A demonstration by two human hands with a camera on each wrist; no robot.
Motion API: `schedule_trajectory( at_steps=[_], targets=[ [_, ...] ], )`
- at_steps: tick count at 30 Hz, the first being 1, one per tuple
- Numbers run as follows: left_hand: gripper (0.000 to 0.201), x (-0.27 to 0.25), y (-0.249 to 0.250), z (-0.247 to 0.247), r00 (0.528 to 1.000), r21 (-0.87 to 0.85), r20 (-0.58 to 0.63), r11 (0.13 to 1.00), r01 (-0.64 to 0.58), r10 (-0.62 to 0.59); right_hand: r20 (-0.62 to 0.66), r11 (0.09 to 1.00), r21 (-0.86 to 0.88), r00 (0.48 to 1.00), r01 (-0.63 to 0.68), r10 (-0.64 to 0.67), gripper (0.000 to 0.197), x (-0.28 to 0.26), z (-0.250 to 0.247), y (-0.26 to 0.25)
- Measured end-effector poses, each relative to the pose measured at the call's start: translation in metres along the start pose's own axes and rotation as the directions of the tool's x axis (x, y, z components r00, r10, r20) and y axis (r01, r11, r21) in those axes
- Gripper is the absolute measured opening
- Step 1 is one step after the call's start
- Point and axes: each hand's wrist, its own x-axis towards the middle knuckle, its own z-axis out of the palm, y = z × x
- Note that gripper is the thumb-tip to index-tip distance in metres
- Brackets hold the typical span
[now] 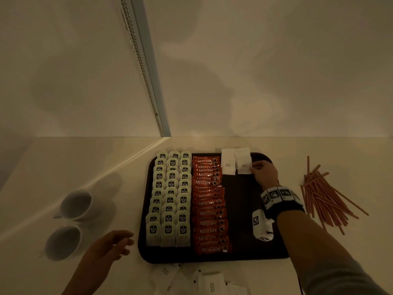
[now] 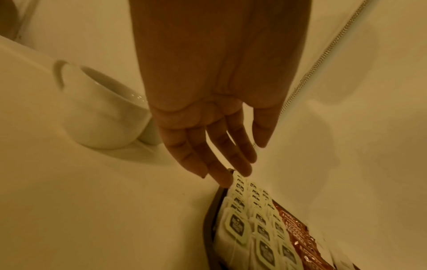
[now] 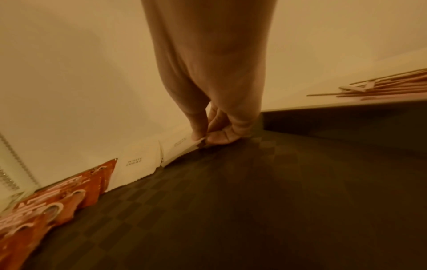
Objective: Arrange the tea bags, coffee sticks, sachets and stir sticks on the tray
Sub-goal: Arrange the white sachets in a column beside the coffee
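Sachets (image 1: pixel 204 282) below the tray (image 1: pixel 244 257) lie dim, cut off by the frame.

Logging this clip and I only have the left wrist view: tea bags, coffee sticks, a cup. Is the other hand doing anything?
Observer: Yes. The right hand pinches the edge of a white sugar sachet at the tray's far end.
Operator: Any other sachets on the tray?
Observer: A few more lie next to it, right of the coffee sticks. Loose sachets wait on the counter by the tray's near edge.
Operator: And the stir sticks?
Observer: Not placed. The stir sticks lie in a loose pile on the counter, right of the tray.
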Motion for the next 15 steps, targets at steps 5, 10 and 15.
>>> schedule_trajectory(
  at_steps=[5,10,15],
  targets=[
    [0.023,-0.003,-0.007,-0.006,1.0,-0.01,-0.025,1.0,0.014,-0.014,-0.05,1.0,-0.016,0.999,0.016,-0.017,0.022,-0.004,0.001,-0.007],
    [0.023,0.0,-0.012,-0.008,1.0,0.002,-0.025,1.0,0.011,-0.011,-0.098,0.999,0.009,0.994,0.042,-0.04,0.023,-0.011,0.002,-0.008],
    [0.025,-0.004,-0.005,-0.008,1.0,0.009,-0.026,1.0,-0.008,0.008,-0.099,0.983,0.038,0.979,0.181,-0.176,0.027,-0.029,0.0,-0.014]
  ],
)
